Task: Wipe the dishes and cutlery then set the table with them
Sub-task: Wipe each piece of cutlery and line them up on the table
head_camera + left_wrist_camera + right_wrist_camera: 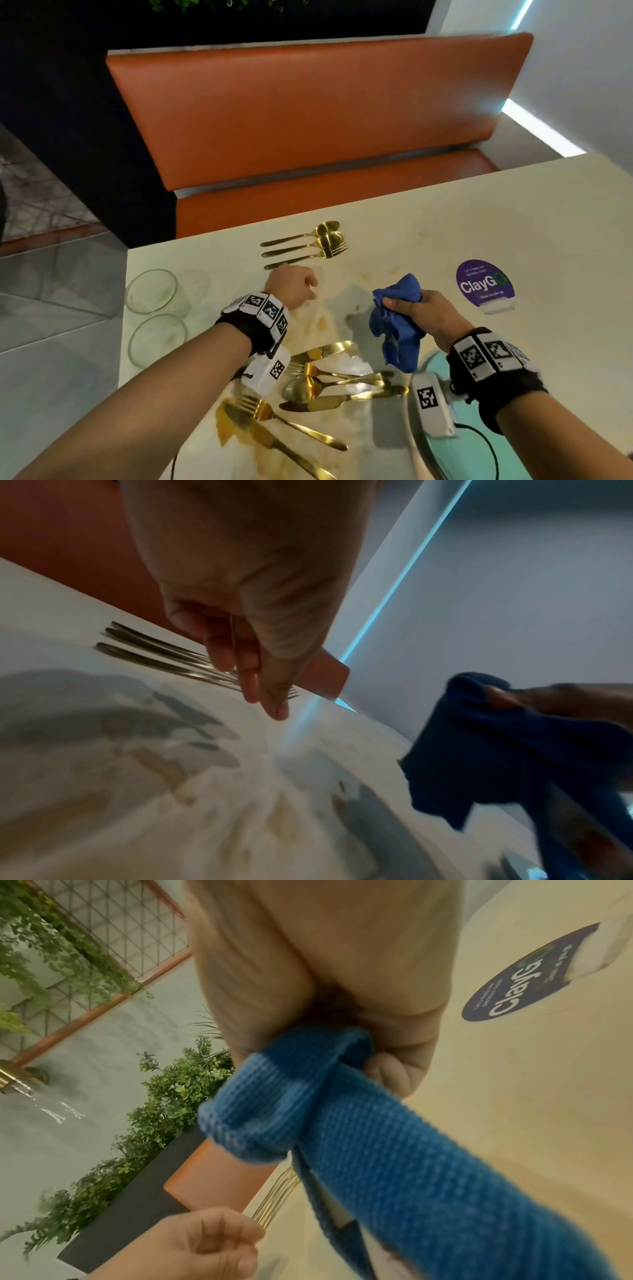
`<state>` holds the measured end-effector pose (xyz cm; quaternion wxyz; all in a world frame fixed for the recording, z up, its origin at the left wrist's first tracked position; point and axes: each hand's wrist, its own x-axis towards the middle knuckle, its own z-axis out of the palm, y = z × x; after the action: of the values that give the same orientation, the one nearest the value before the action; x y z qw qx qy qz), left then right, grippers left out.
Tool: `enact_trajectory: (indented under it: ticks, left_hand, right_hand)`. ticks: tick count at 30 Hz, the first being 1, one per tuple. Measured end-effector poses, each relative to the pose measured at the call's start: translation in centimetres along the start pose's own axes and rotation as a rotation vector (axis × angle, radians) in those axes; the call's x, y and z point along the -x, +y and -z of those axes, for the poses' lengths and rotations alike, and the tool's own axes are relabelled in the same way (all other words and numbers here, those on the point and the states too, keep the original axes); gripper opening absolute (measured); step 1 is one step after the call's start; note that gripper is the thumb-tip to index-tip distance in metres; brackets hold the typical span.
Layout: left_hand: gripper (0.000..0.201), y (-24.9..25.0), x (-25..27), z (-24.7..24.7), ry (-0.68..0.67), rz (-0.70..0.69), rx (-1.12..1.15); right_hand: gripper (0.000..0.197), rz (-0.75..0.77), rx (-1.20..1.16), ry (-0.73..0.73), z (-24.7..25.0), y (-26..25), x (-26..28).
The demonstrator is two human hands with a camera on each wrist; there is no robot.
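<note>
My left hand [297, 285] hovers empty, fingers loosely curled, just in front of a neat row of gold cutlery: two spoons [329, 233] and a fork [320, 254]. Past my left hand's fingers [251, 674] the row's handles [154, 653] show in the left wrist view. My right hand [412, 305] grips a bunched blue cloth [397, 329] above the table; the cloth [394, 1150] fills the right wrist view. A loose pile of gold knives, forks and a spoon [318, 387] lies near me between my forearms. A teal plate [476, 459] sits under my right wrist.
Two clear glass bowls [150, 291] stand at the table's left edge. Brown smears [322, 322] mark the cream tabletop [513, 222]. A purple ClayGo sticker [484, 284] lies to the right. An orange bench [308, 120] runs behind the far edge.
</note>
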<state>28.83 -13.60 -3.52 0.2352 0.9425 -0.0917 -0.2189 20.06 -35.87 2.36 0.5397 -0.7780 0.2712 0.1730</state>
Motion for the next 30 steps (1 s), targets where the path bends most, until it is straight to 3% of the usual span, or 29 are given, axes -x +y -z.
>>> enact_trajectory:
  ticks: [8, 20, 24, 30]
  left_hand:
    - [0.023, 0.9, 8.1, -4.2, -0.241, -0.114, 0.003]
    - [0.029, 4.0, 10.7, -7.5, -0.213, -0.193, -0.36]
    - [0.028, 4.1, 10.5, -6.7, -0.271, -0.138, -0.221]
    - [0.026, 4.6, 10.7, -4.7, -0.285, -0.03, 0.231]
  right_hand:
    - [0.018, -0.016, -0.048, 0.064, 0.5, 2.2, 4.6]
    - [0.02, -0.093, -0.14, 0.147, 1.7, 7.4, 10.6]
    - [0.02, -0.092, -0.089, 0.125, 1.6, 8.6, 11.4]
    - [0.034, -0.071, 0.045, -0.019, -0.4, 8.3, 11.4]
